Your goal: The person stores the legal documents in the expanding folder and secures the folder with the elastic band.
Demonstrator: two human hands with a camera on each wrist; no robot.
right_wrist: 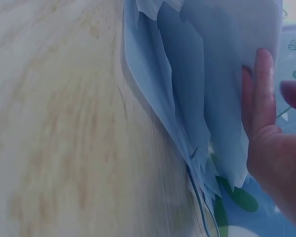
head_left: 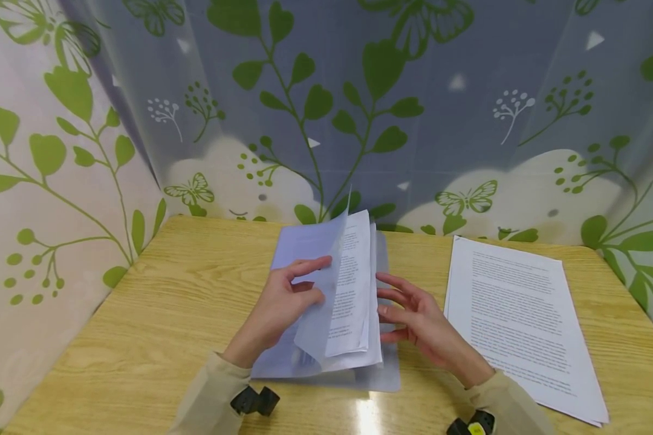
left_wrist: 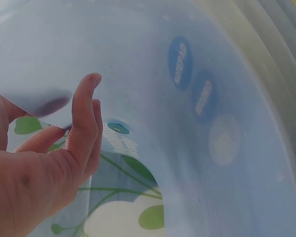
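One left hand [head_left: 279, 297] and one right hand [head_left: 421, 320], both loosely spread, at one paper-filled folder [head_left: 306, 243]; one paper stack [head_left: 522, 326] nearby

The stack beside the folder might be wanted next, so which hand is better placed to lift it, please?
The right hand, I think: it is nearer the stack, while the left hand, over the folder, would have to reach across.

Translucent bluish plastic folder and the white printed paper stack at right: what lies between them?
In the head view, a strip of yellowish wooden tabletop, with the person's right hand over it.
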